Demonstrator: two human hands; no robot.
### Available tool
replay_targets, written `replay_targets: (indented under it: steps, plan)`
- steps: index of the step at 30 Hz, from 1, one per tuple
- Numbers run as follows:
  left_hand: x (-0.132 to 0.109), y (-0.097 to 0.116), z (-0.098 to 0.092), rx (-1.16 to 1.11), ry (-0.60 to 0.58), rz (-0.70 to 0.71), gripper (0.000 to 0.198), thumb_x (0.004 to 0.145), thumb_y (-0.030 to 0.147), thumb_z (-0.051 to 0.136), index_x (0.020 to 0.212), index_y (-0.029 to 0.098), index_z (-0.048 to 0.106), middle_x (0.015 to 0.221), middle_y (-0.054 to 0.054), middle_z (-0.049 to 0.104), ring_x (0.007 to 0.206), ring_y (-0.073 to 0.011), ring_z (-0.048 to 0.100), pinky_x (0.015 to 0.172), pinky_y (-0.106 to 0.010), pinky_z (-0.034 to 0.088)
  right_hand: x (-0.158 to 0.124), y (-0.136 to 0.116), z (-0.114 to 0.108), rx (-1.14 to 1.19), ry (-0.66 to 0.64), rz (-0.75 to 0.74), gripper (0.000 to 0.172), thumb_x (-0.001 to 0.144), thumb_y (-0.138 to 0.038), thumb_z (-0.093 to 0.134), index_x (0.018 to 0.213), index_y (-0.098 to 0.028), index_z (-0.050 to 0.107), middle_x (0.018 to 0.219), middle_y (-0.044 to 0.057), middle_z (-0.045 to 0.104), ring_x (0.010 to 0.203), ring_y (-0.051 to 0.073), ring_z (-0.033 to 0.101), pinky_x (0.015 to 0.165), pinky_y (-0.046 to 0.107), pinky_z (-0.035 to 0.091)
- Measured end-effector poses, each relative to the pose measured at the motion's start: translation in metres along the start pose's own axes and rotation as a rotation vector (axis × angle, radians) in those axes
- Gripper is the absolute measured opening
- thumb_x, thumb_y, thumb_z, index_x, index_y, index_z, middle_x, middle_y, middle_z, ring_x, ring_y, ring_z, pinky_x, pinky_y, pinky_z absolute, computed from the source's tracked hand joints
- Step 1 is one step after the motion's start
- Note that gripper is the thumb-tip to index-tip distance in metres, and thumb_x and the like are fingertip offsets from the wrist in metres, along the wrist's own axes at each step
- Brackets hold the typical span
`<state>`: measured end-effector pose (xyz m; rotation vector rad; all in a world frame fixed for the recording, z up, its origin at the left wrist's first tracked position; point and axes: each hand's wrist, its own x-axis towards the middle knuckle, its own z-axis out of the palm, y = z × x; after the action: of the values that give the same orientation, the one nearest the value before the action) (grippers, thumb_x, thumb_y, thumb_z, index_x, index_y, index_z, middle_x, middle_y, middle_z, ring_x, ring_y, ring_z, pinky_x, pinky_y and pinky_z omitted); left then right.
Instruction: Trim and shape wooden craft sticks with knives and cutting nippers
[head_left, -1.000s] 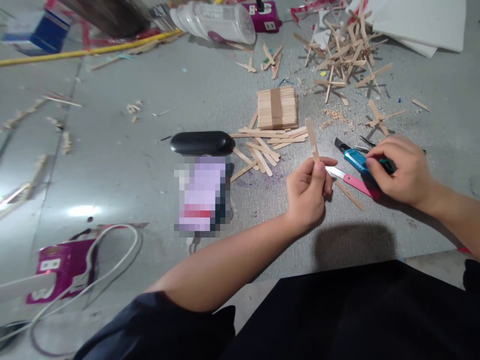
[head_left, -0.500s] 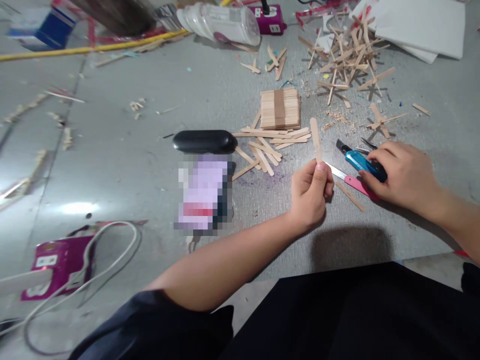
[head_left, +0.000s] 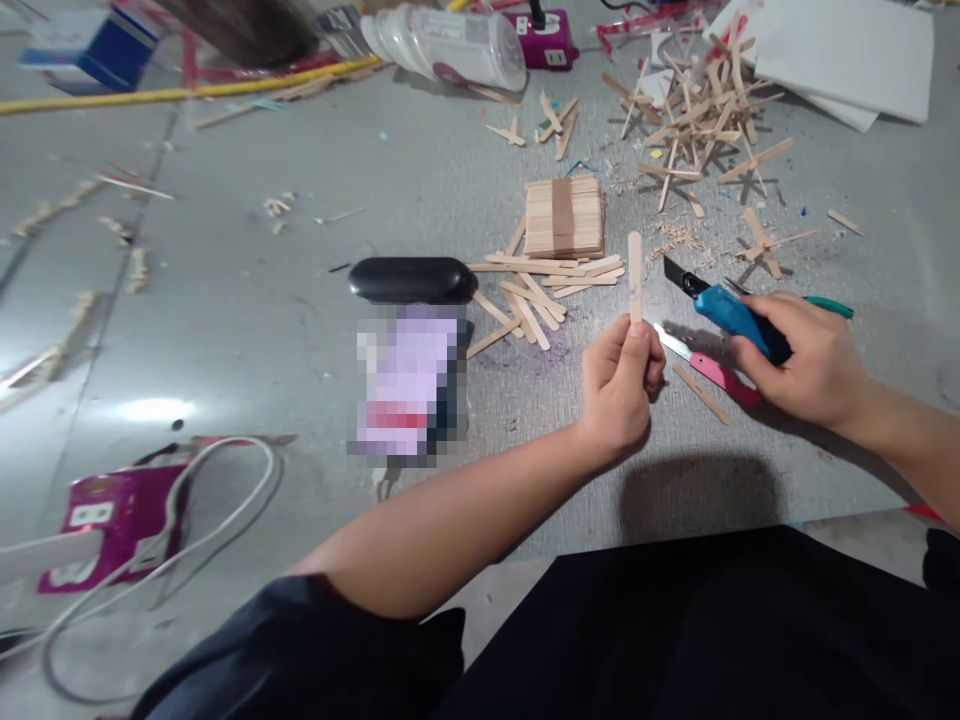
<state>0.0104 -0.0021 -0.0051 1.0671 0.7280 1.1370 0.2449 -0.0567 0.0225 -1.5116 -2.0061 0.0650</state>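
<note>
Pinched upright between the thumb and fingers of my left hand (head_left: pixel 621 385) is a wooden craft stick (head_left: pixel 635 272). My right hand (head_left: pixel 814 360) is closed around a blue and black utility knife (head_left: pixel 731 312), its dark blade end pointing up and left toward the stick. Below the knife lies a pink-handled craft knife (head_left: pixel 716 375) with a silver blade, its handle end near my right fingers. A green-handled tool (head_left: pixel 829 306) shows partly behind the right hand. A thin wooden piece (head_left: pixel 700 392) rests on the table between my hands.
A banded bundle of craft sticks (head_left: pixel 564 217) stands beyond loose sticks (head_left: pixel 534 310). Crossed stick pieces (head_left: pixel 709 115) are heaped at the back right near white paper (head_left: pixel 847 60). To the left are a black case (head_left: pixel 412 280), a blurred-out phone (head_left: pixel 411 380) and a white cable (head_left: pixel 270 470).
My right hand has lifted the blue utility knife off the table, uncovering the green handle behind. The stick in my left hand has turned slightly and now stands straighter.
</note>
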Motion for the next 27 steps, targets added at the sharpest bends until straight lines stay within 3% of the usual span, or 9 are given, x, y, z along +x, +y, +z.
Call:
replay_targets:
  steps: [4, 9, 16, 22, 27]
  plan:
    - [-0.0002, 0.001, -0.0009, 0.011, -0.021, -0.037, 0.068, 0.106, 0.085, 0.078, 0.079, 0.024, 0.064, 0.054, 0.006, 0.049, 0.047, -0.0082, 0.041, 0.043, -0.023, 0.033, 0.0007, -0.0009, -0.0047, 0.125, 0.036, -0.088, 0.037, 0.113, -0.03, 0.064, 0.147, -0.028, 0.077, 0.121, 0.009, 0.091, 0.1, 0.032, 0.089, 0.085, 0.046, 0.073]
    - [0.0004, 0.0, 0.0008, -0.001, -0.035, -0.008, 0.072, 0.107, 0.084, 0.077, 0.074, 0.024, 0.056, 0.055, 0.007, 0.047, 0.046, -0.007, 0.038, 0.043, -0.023, 0.03, 0.0012, -0.0026, -0.0075, 0.093, -0.07, -0.187, 0.04, 0.111, -0.031, 0.064, 0.149, -0.029, 0.074, 0.122, 0.008, 0.092, 0.099, 0.031, 0.089, 0.084, 0.045, 0.074]
    - [-0.0039, -0.0025, -0.0017, 0.15, -0.021, 0.154, 0.071, 0.118, 0.075, 0.065, 0.071, 0.024, 0.049, 0.056, 0.006, 0.044, 0.049, -0.0078, 0.039, 0.047, -0.025, 0.031, 0.002, 0.002, -0.0044, 0.073, -0.045, -0.207, 0.037, 0.109, -0.031, 0.068, 0.146, -0.03, 0.075, 0.123, 0.008, 0.092, 0.098, 0.029, 0.09, 0.086, 0.044, 0.074]
    - [-0.0061, 0.0002, -0.0043, 0.277, -0.002, 0.161, 0.072, 0.12, 0.073, 0.062, 0.07, 0.023, 0.05, 0.059, 0.005, 0.049, 0.058, -0.0101, 0.044, 0.057, -0.028, 0.038, 0.0012, 0.0046, -0.0043, 0.045, -0.041, -0.214, 0.039, 0.108, -0.032, 0.067, 0.146, -0.031, 0.075, 0.122, 0.007, 0.093, 0.098, 0.03, 0.089, 0.082, 0.044, 0.073]
    - [-0.0046, -0.0017, -0.0041, 0.24, -0.011, 0.138, 0.071, 0.12, 0.074, 0.063, 0.071, 0.024, 0.05, 0.058, 0.005, 0.046, 0.055, -0.0101, 0.041, 0.054, -0.028, 0.036, 0.0013, 0.0054, -0.005, 0.01, -0.008, -0.221, 0.043, 0.107, -0.032, 0.07, 0.15, -0.029, 0.076, 0.122, 0.008, 0.092, 0.094, 0.03, 0.088, 0.078, 0.043, 0.072]
